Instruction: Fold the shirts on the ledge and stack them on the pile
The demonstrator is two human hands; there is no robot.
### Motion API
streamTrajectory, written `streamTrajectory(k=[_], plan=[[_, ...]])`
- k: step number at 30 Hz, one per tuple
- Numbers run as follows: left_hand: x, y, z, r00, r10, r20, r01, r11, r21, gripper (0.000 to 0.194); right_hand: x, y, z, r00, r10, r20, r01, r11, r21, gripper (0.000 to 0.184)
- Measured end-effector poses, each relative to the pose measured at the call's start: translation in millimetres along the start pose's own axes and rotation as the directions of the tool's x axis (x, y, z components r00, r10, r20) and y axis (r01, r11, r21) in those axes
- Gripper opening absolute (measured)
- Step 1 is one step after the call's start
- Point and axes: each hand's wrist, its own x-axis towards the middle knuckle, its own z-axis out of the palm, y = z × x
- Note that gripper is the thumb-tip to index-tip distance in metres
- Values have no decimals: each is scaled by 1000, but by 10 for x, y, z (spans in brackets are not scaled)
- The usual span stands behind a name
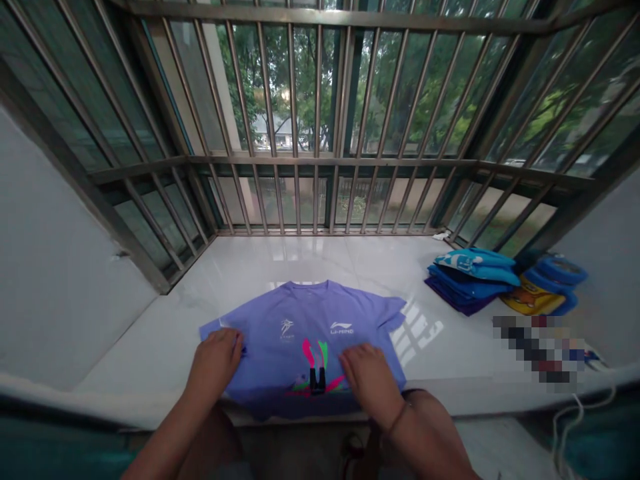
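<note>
Purple shirt (290, 352) being handled at front edge of ledge (165, 337)

Beside the front edge, a sleeve is being touched by the left hand (216, 357), the shirt's front by the right hand (371, 375). The hands are being held apart, both curled; whether cloth is being gripped cannot be told. The neckline is being pointed toward the back edge. Near the right edge, folded blue cloths (470, 281) are being borne; the back edge is being lined by metal bars (320, 161).

The glossy white ledge (160, 340) carries a purple shirt (307, 313) and folded blue fabric (470, 283).
</note>
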Motion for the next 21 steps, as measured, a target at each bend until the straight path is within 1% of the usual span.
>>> streamTrajectory(k=[2,4,6,7,9,10,12,14,15,17,19,21], plan=[[281,79,5,999,-49,-7,48,998,-29,48,375,224,-238,995,94,-39,-97,992,-85,40],[566,155,73,993,-119,9,119,992,-38,49,775,494,-360,981,181,-69,-188,977,-101,36],[796,189,157,984,-175,36,177,983,-57,49,1087,766,-385,966,249,-66,-254,963,-95,36],[882,185,190,981,-189,50,193,979,-73,46,1190,890,-376,961,270,-54,-274,958,-87,36],[989,140,227,980,-184,76,191,975,-113,36,1282,1097,-346,960,280,-14,-280,958,-63,30],[1008,106,229,983,-159,88,169,977,-132,32,1274,1176,-331,964,265,6,-264,963,-45,25],[977,28,199,990,-97,104,118,970,-212,28,1163,1288,-316,977,208,34,-208,978,4,18],[848,-41,119,994,-63,84,90,928,-362,32,948,1353,-325,987,156,43,-159,985,64,22],[748,-68,60,996,-68,62,88,891,-445,35,809,1373,-340,990,142,24,-144,983,118,26],[489,-102,-95,994,-105,11,92,817,-569,43,493,1391,-396,988,141,-65,-118,955,272,34],[180,-123,-285,989,-144,-32,94,782,-616,44,156,1380,-489,971,170,-168,-83,900,428,38],[-136,-161,-492,978,-191,-89,97,782,-616,43,-160,1344,-627,958,189,-218,-56,863,502,40]])
